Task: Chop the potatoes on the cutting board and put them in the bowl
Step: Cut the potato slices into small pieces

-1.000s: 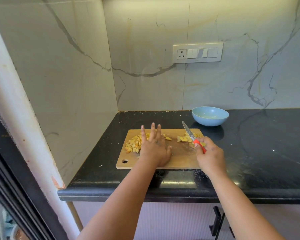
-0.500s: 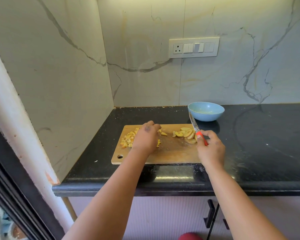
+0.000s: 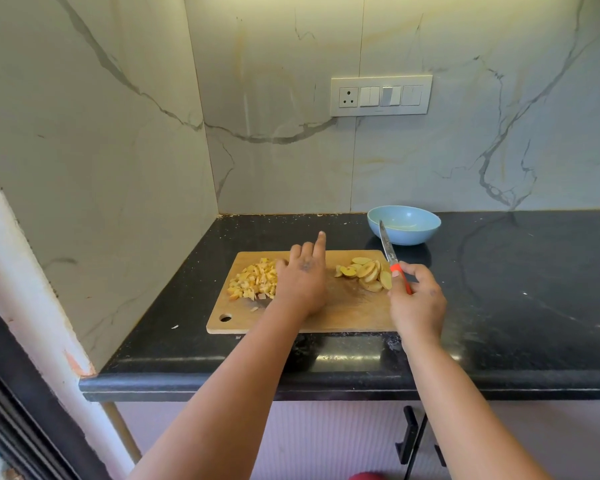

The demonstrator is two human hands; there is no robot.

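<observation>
Two potato lots on cutting board (image 3: 343,308): diced pile (image 3: 255,284) by its left edge, uncut slices (image 3: 368,273) at right-rear corner. Chopping's mid-way, I'd say. Left hand (image 3: 303,280) over board centre, index out, other fingers part-curled, holding nothing. Right hand (image 3: 418,304) grips red-handled knife (image 3: 392,256), blade up twd blue bowl (image 3: 404,225), which looks empty, behind board. Next: pin slices w/ left, dice. Black worktop (image 3: 499,306), marble-look wall, switch plate (image 3: 381,95).

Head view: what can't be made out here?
- Left hand: palm and whatever lies beneath, hidden by its own back.
- Knife handle: mostly covered by the right hand.
- Bowl: contents unclear, too small.
- Cabinet handle: cut by the bottom edge.
</observation>
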